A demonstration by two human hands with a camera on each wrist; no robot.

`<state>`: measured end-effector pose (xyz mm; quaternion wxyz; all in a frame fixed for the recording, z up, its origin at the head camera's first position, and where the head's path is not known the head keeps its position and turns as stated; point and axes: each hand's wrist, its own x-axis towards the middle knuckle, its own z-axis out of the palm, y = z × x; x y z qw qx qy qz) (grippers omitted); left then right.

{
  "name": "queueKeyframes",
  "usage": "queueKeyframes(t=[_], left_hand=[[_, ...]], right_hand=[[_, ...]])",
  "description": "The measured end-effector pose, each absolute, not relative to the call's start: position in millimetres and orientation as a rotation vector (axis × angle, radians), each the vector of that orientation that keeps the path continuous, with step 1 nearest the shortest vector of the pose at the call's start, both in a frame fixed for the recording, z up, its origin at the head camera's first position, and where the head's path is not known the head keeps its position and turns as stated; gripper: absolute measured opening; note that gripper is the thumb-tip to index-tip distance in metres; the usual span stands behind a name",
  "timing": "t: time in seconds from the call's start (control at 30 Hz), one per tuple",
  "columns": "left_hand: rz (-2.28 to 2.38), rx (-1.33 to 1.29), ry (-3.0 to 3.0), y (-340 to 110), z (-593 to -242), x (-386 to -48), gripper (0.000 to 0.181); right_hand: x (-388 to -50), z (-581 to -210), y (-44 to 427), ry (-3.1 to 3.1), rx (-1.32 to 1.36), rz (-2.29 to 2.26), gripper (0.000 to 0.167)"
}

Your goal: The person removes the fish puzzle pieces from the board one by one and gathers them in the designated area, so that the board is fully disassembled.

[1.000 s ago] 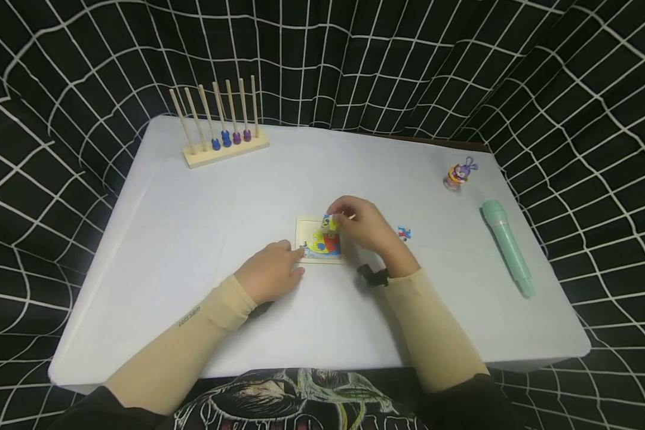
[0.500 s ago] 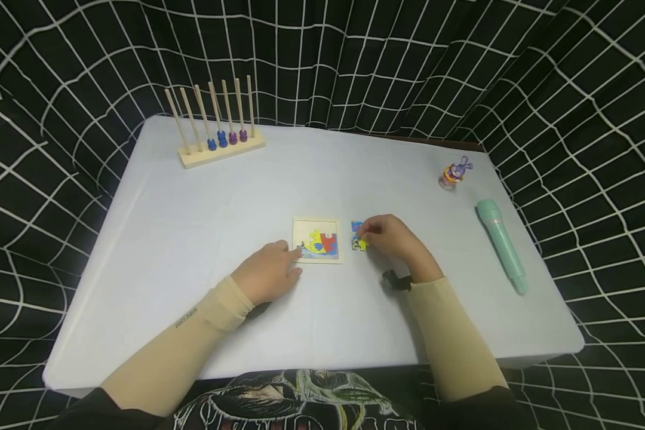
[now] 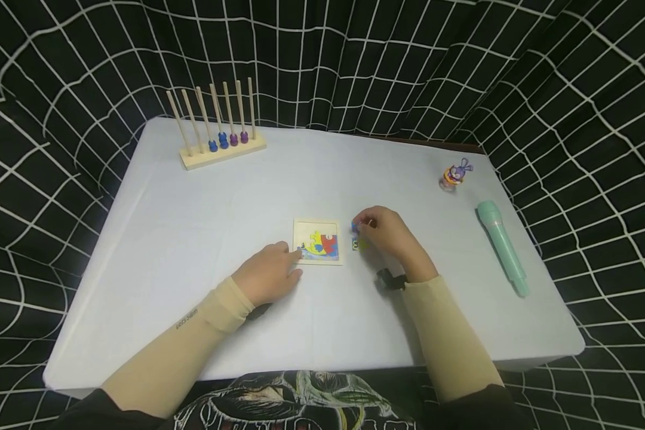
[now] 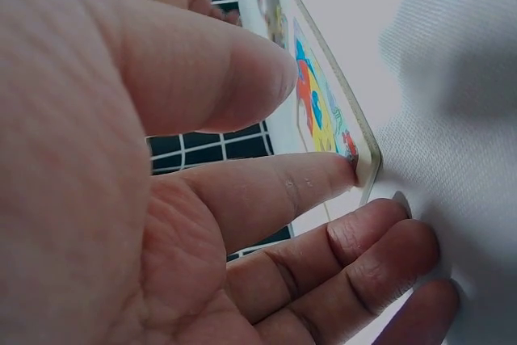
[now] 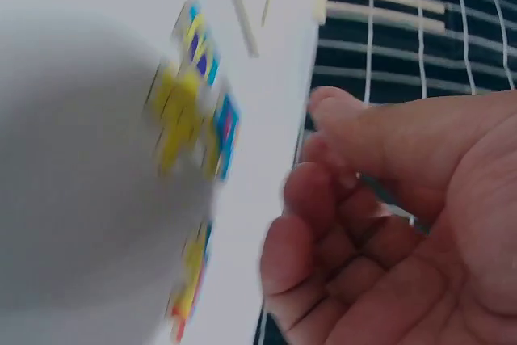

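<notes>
A small square wooden puzzle tray [image 3: 318,263] lies mid-table, part filled with red, yellow and blue pieces [image 3: 328,245]. My left hand [image 3: 266,273] rests beside it, the extended index finger touching its near left corner; the other fingers are loosely bent. Right of the tray, my right hand [image 3: 389,232] hovers over loose puzzle pieces with bent fingers. A blue piece [image 3: 354,227] is by its fingertips, and a yellow piece [image 3: 355,245] lies just below. In the right wrist view the fingers look apart from the pieces; a yellow-and-red piece [image 5: 191,276] also lies there, blurred.
At the back left stands a wooden peg counting frame [image 3: 223,156] with blue and purple beads. A purple rabbit figurine [image 3: 454,175] and a mint-green toy microphone [image 3: 504,248] are at the right. Black grid-patterned cloth [image 3: 312,65] surrounds the white table [image 3: 193,215].
My right hand has moved right from the tray with a yellow piece, set it down beside the tray, then shifted slightly up to the blue piece. The left hand stays at the tray corner.
</notes>
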<state>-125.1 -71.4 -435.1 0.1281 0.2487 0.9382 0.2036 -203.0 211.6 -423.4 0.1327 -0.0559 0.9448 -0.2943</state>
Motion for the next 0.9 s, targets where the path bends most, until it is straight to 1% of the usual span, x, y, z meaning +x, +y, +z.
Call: queueKeyframes(t=[0.07,0.17,0.27,0.4,0.6,0.77,0.9], left_hand=[[0.591,0.726,2.733,-72,-435,-125,0.047],[0.589,0.734,2.737,-73,-436,-125,0.047],[0.592,0.737,2.736,-73,-436,-125,0.047],[0.583,0.736,2.737,-72,-435,-125,0.047],[0.585,0.747,2.744,-71,-436,-126,0.047],[0.589,0.751,2.749,-72,-435,-126,0.047],[0.598,0.751,2.745,-72,-436,-126,0.047]], right_hand=[[-204,-425,197,2.752,-0.265,-0.838,0.021],[-204,-432,174,2.727,-0.426,-0.753,0.03],[-204,-439,156,2.709,-0.507,-0.653,0.037],[-204,-440,146,2.706,-0.503,-0.605,0.037],[-204,-437,143,2.688,-0.482,-0.584,0.034],[-203,-436,141,2.668,-0.459,-0.609,0.025],[-201,-435,139,2.657,-0.419,-0.617,0.036]])
